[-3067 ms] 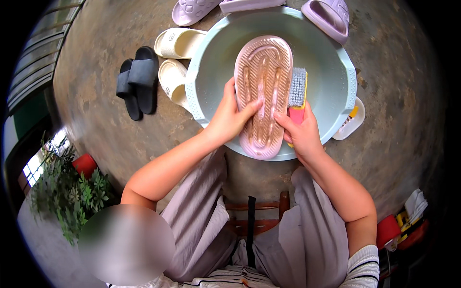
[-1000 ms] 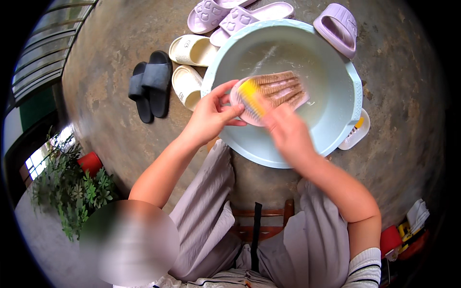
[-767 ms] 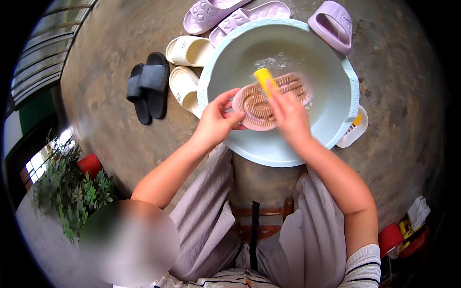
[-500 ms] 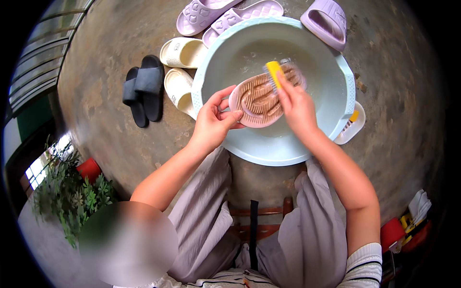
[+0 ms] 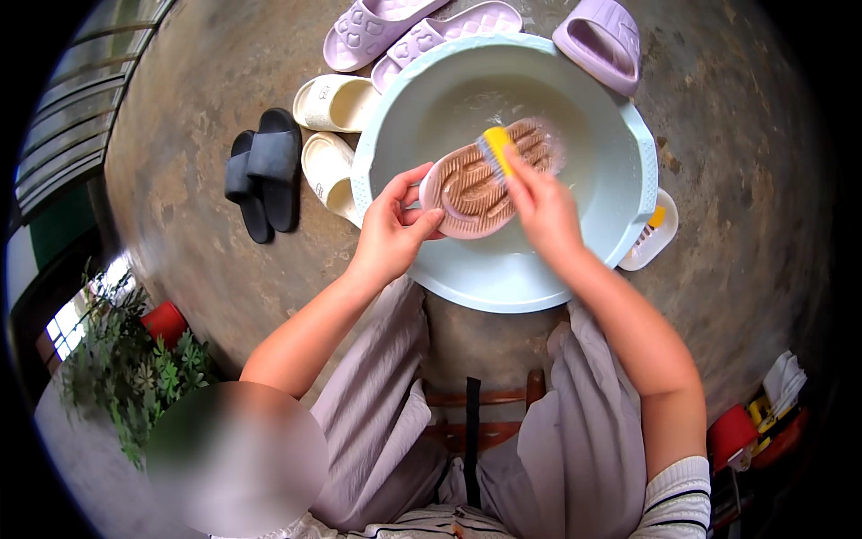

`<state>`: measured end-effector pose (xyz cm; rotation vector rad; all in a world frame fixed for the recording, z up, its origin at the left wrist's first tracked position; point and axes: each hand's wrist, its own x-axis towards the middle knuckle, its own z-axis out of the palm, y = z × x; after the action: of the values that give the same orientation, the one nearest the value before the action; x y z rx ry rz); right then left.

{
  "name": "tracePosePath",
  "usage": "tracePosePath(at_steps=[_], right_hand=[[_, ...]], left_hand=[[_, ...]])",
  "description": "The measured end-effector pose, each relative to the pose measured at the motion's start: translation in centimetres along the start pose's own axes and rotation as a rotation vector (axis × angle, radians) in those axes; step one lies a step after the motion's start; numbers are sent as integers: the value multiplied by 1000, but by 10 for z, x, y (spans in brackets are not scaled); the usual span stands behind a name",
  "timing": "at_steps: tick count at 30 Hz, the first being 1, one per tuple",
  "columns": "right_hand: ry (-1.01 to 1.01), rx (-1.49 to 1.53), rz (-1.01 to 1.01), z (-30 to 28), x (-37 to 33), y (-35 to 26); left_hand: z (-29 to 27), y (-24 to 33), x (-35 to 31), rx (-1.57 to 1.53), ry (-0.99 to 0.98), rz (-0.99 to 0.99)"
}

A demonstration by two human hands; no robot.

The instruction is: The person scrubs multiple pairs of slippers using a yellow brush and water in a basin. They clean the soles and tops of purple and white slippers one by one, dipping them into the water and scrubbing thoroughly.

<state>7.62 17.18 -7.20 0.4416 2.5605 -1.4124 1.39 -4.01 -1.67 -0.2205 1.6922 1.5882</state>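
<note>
My left hand (image 5: 395,223) grips the heel end of a pinkish slipper (image 5: 467,193), its ridged brown-stained sole turned up over the basin. In my right hand (image 5: 543,211) is a yellow scrubbing brush (image 5: 496,153), its pale bristles against the middle of the sole. The slipper's far end points to the upper right and looks blurred and wet. Beneath both hands stands a pale blue basin (image 5: 503,289) holding cloudy water.
White slippers (image 5: 334,103) and dark slides (image 5: 275,162) lie left of the basin. Lilac slippers (image 5: 368,34) touch its far side, and another lilac slipper (image 5: 603,45) leans at the far right. A white dish (image 5: 660,238) with a yellow-and-white item sits right. A leafy plant (image 5: 135,368) stands lower left.
The brush has moved down and left along the sole, toward the heel end. My left hand keeps its hold on the slipper, and the whole view has shifted slightly.
</note>
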Motion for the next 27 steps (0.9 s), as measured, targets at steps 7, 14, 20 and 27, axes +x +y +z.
tracePosePath(at_steps=[7,14,20,27], right_hand=[[92,-39,-147,11,1,14],[188,-326,89,-21,30,29],[-373,-495,87,3,11,66],[46,-76,-87,-19,-14,4]], left_hand=[[-1,-3,-3,12,-77,-11],[-24,9,-36,-57,152,30],[-14,-5,-28,-188,170,-48],[-13,-1,-17,-218,100,-167]])
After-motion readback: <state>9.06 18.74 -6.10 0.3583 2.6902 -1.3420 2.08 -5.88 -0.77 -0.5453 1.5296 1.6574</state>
